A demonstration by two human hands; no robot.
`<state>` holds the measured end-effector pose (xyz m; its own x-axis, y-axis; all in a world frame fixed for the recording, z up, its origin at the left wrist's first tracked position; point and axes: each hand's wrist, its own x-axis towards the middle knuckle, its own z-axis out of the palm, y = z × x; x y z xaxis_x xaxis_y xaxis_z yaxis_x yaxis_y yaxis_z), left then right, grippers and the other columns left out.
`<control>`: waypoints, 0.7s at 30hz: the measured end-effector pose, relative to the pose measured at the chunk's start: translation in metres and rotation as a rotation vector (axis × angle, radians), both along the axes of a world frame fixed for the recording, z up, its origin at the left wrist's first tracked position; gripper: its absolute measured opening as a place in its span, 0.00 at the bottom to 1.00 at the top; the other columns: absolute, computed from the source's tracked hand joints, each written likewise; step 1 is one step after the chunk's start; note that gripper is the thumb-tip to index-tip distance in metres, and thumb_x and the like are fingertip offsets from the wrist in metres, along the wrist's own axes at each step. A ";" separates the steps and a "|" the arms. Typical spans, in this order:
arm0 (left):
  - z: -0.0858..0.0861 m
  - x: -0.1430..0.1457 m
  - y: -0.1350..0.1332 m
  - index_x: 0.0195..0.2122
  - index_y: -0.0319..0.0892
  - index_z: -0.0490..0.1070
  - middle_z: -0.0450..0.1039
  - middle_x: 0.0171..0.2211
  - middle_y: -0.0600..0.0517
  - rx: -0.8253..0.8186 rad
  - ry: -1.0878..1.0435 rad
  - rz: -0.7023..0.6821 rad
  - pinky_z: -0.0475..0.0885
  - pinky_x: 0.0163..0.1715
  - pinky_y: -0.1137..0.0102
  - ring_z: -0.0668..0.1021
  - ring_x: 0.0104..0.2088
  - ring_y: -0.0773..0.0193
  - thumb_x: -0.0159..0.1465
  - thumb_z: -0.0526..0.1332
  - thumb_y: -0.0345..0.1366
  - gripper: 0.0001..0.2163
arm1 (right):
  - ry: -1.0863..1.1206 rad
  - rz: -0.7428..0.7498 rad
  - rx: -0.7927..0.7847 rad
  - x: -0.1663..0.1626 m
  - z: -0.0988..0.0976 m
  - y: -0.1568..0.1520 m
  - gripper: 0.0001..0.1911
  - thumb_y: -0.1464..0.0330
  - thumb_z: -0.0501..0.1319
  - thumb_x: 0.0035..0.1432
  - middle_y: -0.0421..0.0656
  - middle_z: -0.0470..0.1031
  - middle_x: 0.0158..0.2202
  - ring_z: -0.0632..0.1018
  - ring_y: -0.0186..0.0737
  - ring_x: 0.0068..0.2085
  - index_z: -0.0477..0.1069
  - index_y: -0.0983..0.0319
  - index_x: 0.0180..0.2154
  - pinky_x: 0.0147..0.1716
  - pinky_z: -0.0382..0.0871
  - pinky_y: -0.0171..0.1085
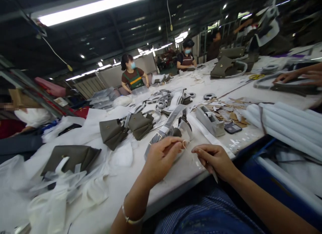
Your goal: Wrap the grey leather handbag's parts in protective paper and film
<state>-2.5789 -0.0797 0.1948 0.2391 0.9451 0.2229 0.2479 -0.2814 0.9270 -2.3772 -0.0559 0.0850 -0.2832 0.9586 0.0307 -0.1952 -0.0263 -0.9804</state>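
Note:
My left hand, with a bracelet at its wrist, pinches a thin pale loop that sticks out past its fingertips. A short gap to the right, my right hand is closed with thumb and fingers together. A pale pointed sliver shows below its fingers; what the fingertips hold is too small to tell. Just behind my left hand lies a grey strap with a buckle, partly wrapped in clear film. Grey-olive handbags stand to the left of it.
A tape dispenser and a dark flat device sit to the right, near brown paper scraps. White foam rolls lie at the right edge. Another handbag rests among white wrapping at left. Co-workers work across the table.

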 end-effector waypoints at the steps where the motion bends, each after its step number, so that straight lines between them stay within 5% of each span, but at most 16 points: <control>1: 0.004 -0.015 -0.002 0.43 0.43 0.77 0.78 0.40 0.48 0.089 0.070 0.106 0.75 0.42 0.69 0.79 0.39 0.61 0.68 0.60 0.41 0.10 | -0.052 0.018 -0.013 -0.005 0.003 0.001 0.20 0.51 0.67 0.54 0.38 0.68 0.18 0.64 0.27 0.13 0.80 0.61 0.35 0.09 0.53 0.28; 5: 0.008 -0.077 0.013 0.40 0.44 0.78 0.79 0.39 0.50 0.246 0.234 0.415 0.72 0.39 0.71 0.78 0.38 0.61 0.64 0.64 0.41 0.09 | -0.218 0.101 0.012 -0.035 0.012 0.009 0.19 0.50 0.65 0.55 0.38 0.71 0.19 0.67 0.30 0.13 0.81 0.59 0.35 0.08 0.51 0.30; 11: -0.025 -0.120 0.050 0.38 0.40 0.81 0.80 0.34 0.50 -0.284 0.292 -0.099 0.70 0.35 0.71 0.77 0.34 0.60 0.60 0.65 0.41 0.11 | -0.321 0.075 0.263 -0.080 0.012 0.020 0.17 0.54 0.60 0.61 0.38 0.73 0.19 0.68 0.30 0.15 0.82 0.57 0.35 0.14 0.62 0.31; 21: -0.044 -0.112 0.069 0.31 0.38 0.79 0.76 0.29 0.51 -0.425 0.150 -0.343 0.69 0.29 0.70 0.74 0.29 0.62 0.49 0.73 0.44 0.15 | -0.247 0.212 0.215 -0.107 0.023 0.026 0.18 0.53 0.62 0.58 0.39 0.74 0.21 0.68 0.29 0.15 0.82 0.59 0.39 0.13 0.59 0.29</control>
<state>-2.6907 -0.0103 0.1512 0.5481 0.8070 -0.2199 0.3454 0.0210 0.9382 -2.4845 -0.0302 0.1076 -0.4985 0.8570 0.1307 0.0351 0.1705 -0.9847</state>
